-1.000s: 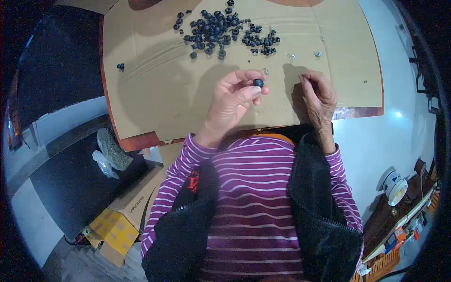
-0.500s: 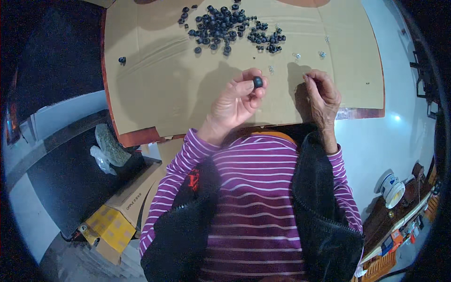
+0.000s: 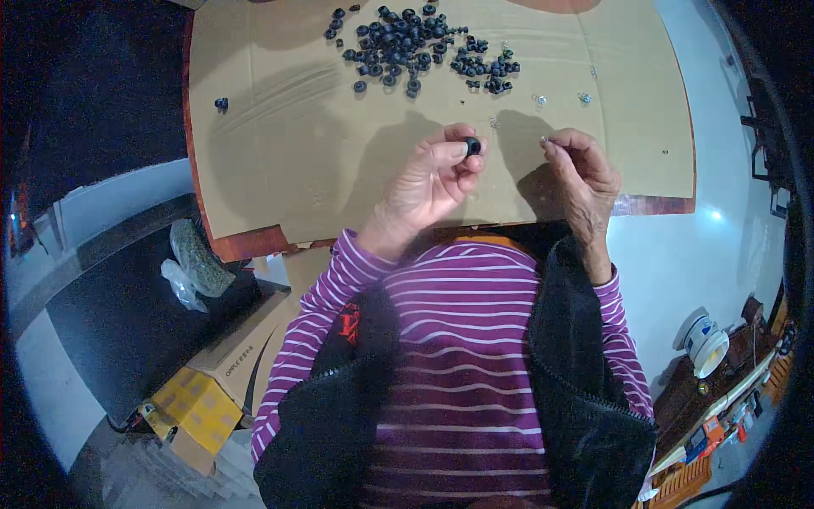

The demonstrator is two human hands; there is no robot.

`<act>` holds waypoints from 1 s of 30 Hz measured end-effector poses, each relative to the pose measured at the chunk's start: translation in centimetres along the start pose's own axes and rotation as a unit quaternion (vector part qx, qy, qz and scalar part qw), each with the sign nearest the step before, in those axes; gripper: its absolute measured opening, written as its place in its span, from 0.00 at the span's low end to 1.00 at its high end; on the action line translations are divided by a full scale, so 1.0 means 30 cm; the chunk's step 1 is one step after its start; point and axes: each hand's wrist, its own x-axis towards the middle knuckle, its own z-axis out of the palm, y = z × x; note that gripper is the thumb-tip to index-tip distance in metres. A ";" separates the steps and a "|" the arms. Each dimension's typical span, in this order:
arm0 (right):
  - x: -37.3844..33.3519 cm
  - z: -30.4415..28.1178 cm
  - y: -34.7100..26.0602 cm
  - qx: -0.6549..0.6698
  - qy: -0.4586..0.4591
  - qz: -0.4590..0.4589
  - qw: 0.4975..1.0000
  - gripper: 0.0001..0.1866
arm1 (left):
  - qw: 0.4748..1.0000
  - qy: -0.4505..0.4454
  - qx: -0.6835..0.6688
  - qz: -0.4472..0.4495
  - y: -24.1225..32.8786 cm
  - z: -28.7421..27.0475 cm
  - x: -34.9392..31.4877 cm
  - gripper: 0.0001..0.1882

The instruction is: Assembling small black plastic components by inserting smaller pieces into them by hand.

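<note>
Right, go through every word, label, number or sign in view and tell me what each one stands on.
Brown cardboard box: dark printed lettering along its side; I won't copy the wording.
Black jacket: red mark, partly hidden in the folds, not readable.
White and blue container: any print is too small to read.
Orange package: too small and blurred to read.
Black pieces: no lettering can be made out.

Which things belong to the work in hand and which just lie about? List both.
Apparently in the work:
black round part, in the left hand
tiny piece, unclear what, in the right hand
black parts heaped on the cardboard
shiny bits

Apparently lying about:
plastic bag
yellow box
brown carton
</note>
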 end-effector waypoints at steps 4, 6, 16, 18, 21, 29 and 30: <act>-0.006 0.034 -0.076 0.016 -0.054 -0.013 0.998 0.06 | 1.000 0.004 0.011 0.002 -0.006 -0.004 0.002 0.10; -0.004 0.046 -0.094 0.016 -0.086 -0.048 0.995 0.06 | 1.000 -0.001 0.022 0.008 -0.008 0.003 0.002 0.10; -0.023 0.103 -0.123 -0.097 -0.134 -0.160 0.973 0.07 | 0.983 0.048 0.151 0.091 -0.027 0.056 -0.021 0.10; -0.024 0.103 -0.115 -0.101 -0.138 -0.181 0.968 0.07 | 0.978 0.047 0.179 0.095 -0.024 0.061 -0.023 0.10; -0.024 0.102 -0.114 -0.102 -0.143 -0.181 0.968 0.06 | 0.969 0.044 0.223 0.099 -0.019 0.060 -0.025 0.09; -0.020 0.081 -0.103 0.015 -0.210 0.003 0.978 0.08 | 0.966 0.026 0.249 0.063 -0.007 0.068 -0.031 0.07; -0.019 0.083 -0.107 0.076 -0.207 0.098 0.970 0.09 | 0.958 0.025 0.281 0.058 -0.008 0.062 -0.031 0.07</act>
